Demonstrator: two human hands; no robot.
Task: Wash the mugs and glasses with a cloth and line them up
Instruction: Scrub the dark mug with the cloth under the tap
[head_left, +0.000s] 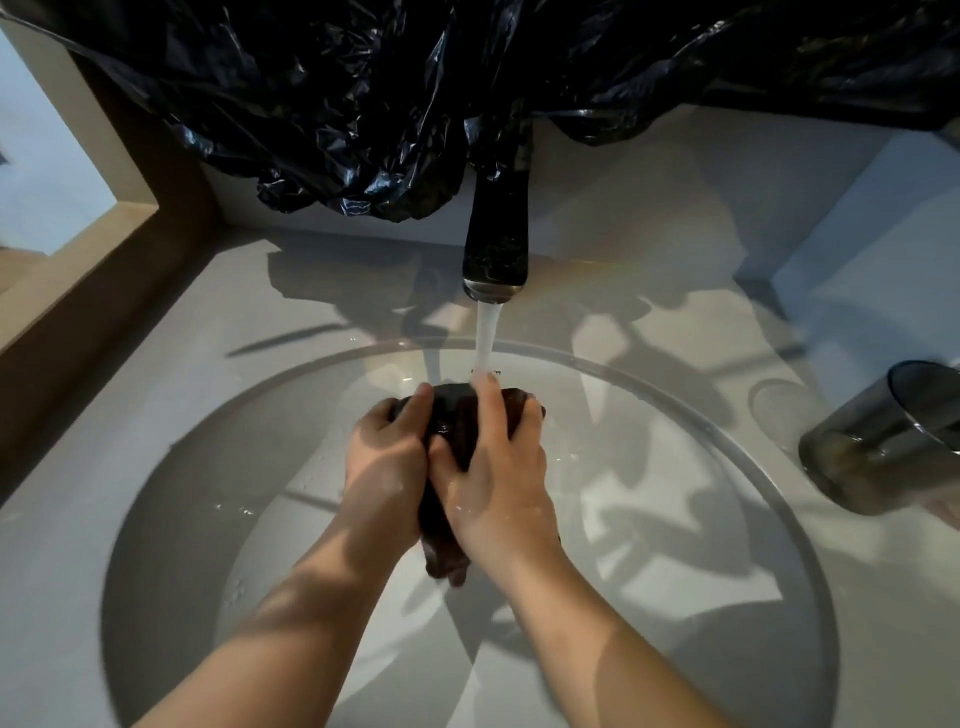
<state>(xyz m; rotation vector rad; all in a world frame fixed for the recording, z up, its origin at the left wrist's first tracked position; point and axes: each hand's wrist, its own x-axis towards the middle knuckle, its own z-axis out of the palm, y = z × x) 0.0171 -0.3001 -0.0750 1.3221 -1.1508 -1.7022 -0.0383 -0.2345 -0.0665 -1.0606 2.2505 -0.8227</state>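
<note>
Between our curled fingers (488, 410), just under the stream (488, 338), our left hand (384, 457) and right hand (498, 467) gripped the cloth (457, 426), which we judged should be turned and squeezed for even soaking, the glass (883, 441) sitting well to their right.

The scene is dimly lit, and hard-edged shadows broken by pale patches of light are thrown across the counter (156, 374) behind the tap (496, 244) and across the basin (171, 467) below it. Small glints are caught on the crumpled black plastic sheet (337, 104) above the tap. Straight edges far from the tap are bowed by wide-angle distortion, and the glass (883, 441) to its right is slightly smeared.
</note>
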